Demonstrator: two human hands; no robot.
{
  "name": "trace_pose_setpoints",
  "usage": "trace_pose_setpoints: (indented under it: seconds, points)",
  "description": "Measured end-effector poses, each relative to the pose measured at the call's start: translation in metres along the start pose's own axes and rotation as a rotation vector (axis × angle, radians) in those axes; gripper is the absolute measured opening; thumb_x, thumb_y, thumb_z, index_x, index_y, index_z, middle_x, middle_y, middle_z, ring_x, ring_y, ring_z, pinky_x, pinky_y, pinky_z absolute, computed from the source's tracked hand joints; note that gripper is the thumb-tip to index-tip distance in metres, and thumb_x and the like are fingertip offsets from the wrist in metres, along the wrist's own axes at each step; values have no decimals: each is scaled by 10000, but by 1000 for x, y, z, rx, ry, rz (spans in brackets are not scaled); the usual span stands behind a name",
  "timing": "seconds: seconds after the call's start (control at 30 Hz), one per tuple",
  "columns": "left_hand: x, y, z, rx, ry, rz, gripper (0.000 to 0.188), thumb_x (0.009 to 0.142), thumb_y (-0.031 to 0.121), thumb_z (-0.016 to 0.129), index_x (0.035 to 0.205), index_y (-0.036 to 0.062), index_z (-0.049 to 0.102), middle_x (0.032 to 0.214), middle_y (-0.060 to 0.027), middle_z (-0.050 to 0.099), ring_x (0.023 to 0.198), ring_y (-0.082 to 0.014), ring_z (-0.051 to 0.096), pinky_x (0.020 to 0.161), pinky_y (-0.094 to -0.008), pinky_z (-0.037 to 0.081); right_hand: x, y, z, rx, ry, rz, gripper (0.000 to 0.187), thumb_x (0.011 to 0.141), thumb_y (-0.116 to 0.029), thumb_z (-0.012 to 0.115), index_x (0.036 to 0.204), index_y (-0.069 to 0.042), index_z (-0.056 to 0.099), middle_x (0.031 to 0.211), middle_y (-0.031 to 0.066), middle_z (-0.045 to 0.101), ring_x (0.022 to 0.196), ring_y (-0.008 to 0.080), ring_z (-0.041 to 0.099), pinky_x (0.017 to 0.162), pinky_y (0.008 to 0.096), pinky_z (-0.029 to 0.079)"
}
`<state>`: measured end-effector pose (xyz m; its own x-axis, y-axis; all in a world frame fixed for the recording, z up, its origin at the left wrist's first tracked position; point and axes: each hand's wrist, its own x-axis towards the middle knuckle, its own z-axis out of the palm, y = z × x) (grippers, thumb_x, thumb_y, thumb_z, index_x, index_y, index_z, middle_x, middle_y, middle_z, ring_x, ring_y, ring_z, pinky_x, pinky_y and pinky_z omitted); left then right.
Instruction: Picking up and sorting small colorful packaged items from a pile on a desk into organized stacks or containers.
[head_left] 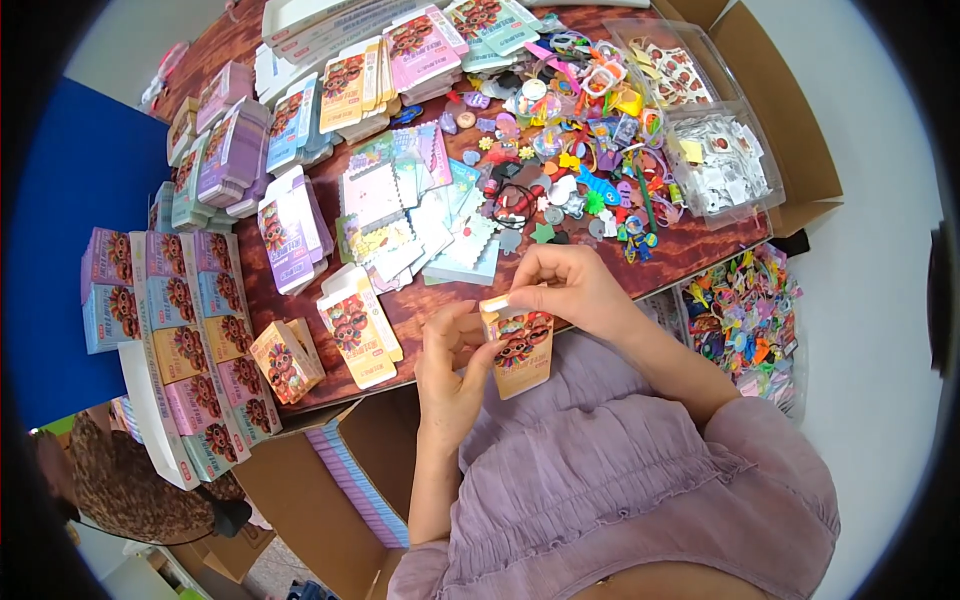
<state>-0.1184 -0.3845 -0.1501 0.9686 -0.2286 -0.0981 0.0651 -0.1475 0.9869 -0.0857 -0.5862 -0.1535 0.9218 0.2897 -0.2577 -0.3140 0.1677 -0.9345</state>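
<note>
Box: yellow, in both hands, above the lap
Left hand: partly curled, thumb and fingers gripping the box's left side
Right hand: thumb and forefinger pinched at its top edge
Cartons: yellow, lying at nine o'clock from the box
Cards: spread at eleven
Trinkets: heaped between twelve and one
Tubs: clear plastic, between one and two

Printed lettering on the held yellow box and purple cartons
</note>
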Motion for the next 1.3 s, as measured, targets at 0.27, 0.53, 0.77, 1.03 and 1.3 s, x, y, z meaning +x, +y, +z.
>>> trace_pose_setpoints:
  seconds: [0.27, 0.53, 0.77, 1.03, 1.3]
  points:
    - [0, -3, -7, -66, 64, -29, 502, 873, -95, 618, 1329, 44, 460, 1026, -120, 655, 891, -159, 672, 723, -260, 540, -7, 4, -3, -497, -88, -410, 167, 839, -22, 678, 1000, 20, 695, 999, 112, 697, 928, 188, 657, 805, 317, 517]
    - [5, -16, -17, -183, 39, -75, 428, 934, -27, 534, 1359, 4, 495, 1196, -129, 627, 1055, -178, 618, 902, -286, 491, 2, 28, -3, -22, -30, -152, 160, 880, -61, 658, 1025, 7, 661, 977, 94, 675, 872, 149, 659, 725, 284, 529]
    - [15, -16, -9, -109, 227, 200, 946, 701, -26, 802, 1473, 4, 255, 1565, -134, 235, 1373, -255, 363, 1117, -378, 354, 34, 27, 35, 542, -48, 189, 184, 929, -135, 637, 1061, -16, 588, 954, 82, 656, 845, 184, 682, 714, 337, 600]
    - [13, -26, -27, -66, 203, -75, 755, 753, 8, 788, 1374, -31, 360, 1113, -127, 603, 956, -184, 626, 782, -299, 539, 181, -3, 46, -1187, 212, -688, 439, 730, -228, 771, 1086, -18, 624, 1029, 141, 642, 1060, 321, 541, 904, 402, 448]
    - [4, -18, -36, -5, 201, -111, 793, 742, 20, 803, 1399, -34, 363, 1158, -150, 588, 995, -191, 627, 815, -303, 540, 201, -9, 24, -1020, 304, -534, 311, 700, -160, 776, 962, -51, 648, 886, 99, 648, 909, 271, 593, 878, 391, 442]
